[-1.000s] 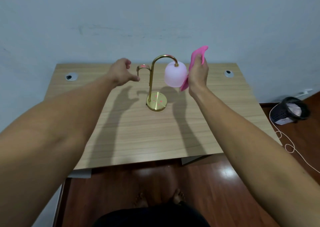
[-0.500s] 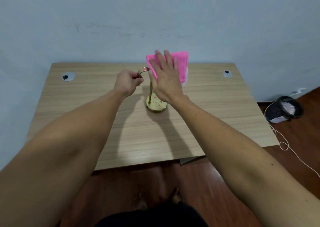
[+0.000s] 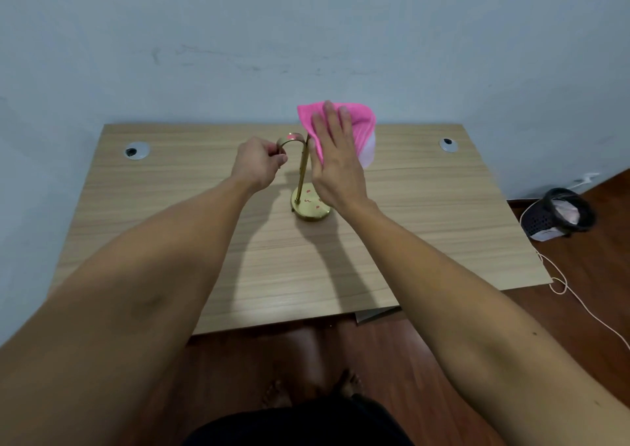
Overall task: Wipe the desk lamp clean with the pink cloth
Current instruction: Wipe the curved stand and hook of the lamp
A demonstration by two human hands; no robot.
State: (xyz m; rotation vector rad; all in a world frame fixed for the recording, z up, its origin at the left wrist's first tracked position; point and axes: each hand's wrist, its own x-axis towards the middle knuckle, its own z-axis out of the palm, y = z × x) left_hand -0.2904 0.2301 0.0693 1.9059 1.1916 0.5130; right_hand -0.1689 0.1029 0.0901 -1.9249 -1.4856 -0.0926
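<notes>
A brass desk lamp stands mid-desk with a round gold base [image 3: 311,207], a thin upright stem and a curved handle at the top left. Its pale shade [image 3: 369,154] peeks out at the right, mostly hidden. The pink cloth [image 3: 361,123] is draped over the shade. My right hand [image 3: 335,164] lies flat on the cloth, fingers spread, pressing it against the shade. My left hand [image 3: 260,164] is closed around the end of the curved brass handle [image 3: 289,139].
The wooden desk [image 3: 170,224] stands against a pale wall, with two round cable grommets [image 3: 137,150] [image 3: 448,145] near its back corners. A dark wastebasket [image 3: 559,215] and a thin cord [image 3: 562,287] lie on the wood floor to the right.
My right hand swung from the shade's right side to its front, spreading the cloth over it. My left hand closed on the curved handle. The cloth has since bunched more around the shade.
</notes>
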